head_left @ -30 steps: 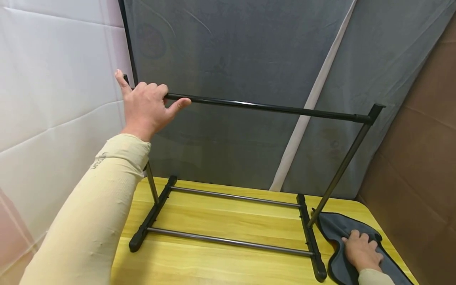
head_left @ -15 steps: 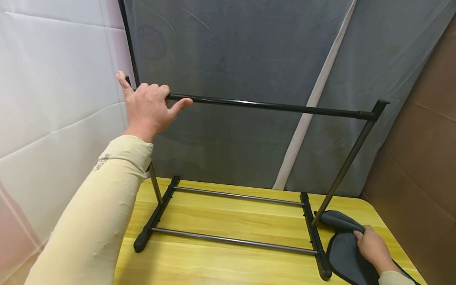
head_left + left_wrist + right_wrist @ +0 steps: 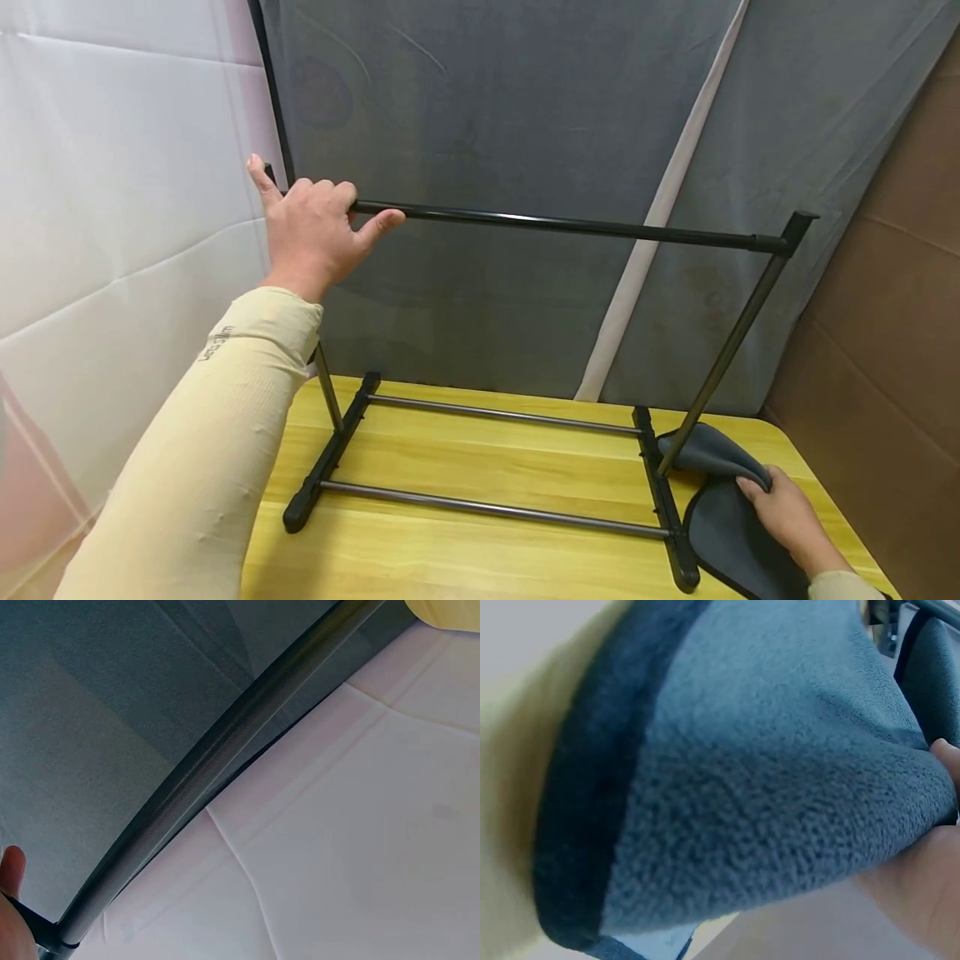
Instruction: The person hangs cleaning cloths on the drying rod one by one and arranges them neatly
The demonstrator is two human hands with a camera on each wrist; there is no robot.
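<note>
A black metal rack [image 3: 487,467] stands on the yellow wooden table [image 3: 465,550]. My left hand [image 3: 311,225] grips the left end of its top bar [image 3: 562,225], fingers curled over the bar and thumb beneath it. In the left wrist view only a fingertip [image 3: 11,874] and the rack's dark pole [image 3: 217,769] show. At the table's right corner my right hand [image 3: 783,512] pinches a fold of a grey fleece cloth [image 3: 723,517] that lies beside the rack's right foot. The right wrist view is filled by that cloth [image 3: 757,787], with my fingers [image 3: 922,892] under its edge.
A grey fabric backdrop [image 3: 525,167] with a pale strip hangs behind the table. White padded sheeting [image 3: 112,208] covers the left side, and brown cardboard [image 3: 892,292] stands at the right. The rack's two lower rails [image 3: 487,508] run across the tabletop.
My right hand went from lying flat on the cloth to pinching a fold of it, lifting the edge toward the rack's right post. The left hand has stayed on the bar.
</note>
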